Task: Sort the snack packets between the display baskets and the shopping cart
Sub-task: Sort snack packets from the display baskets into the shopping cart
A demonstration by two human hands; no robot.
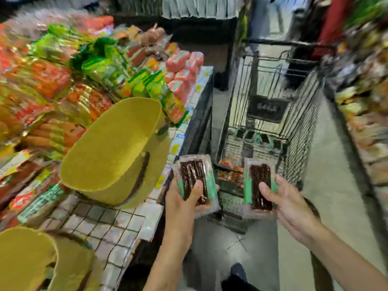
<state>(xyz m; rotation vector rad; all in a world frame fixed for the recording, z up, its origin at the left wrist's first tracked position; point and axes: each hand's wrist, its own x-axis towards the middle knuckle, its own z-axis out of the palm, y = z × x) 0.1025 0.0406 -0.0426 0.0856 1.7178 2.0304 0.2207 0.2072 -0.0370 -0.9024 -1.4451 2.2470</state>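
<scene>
Near the close end of the shopping cart (302, 122), the person holds two packets of dark sticks. The left hand (182, 206) grasps the left packet (194, 175), thumb on top, just beside the table edge. The right hand (291, 204) grasps the right packet (259, 181) above the cart's near end. I judge the step to be carrying packets between cart and display; which direction, the blurred picture does not decide. The next move needs a choice of place: the tilted yellow basket (109, 148) at left is near. The table (100, 223) has a tiled top under a wire grid, with heaps of colourful snacks (52, 80) far left. A second basket (23, 259) stands near left.
</scene>
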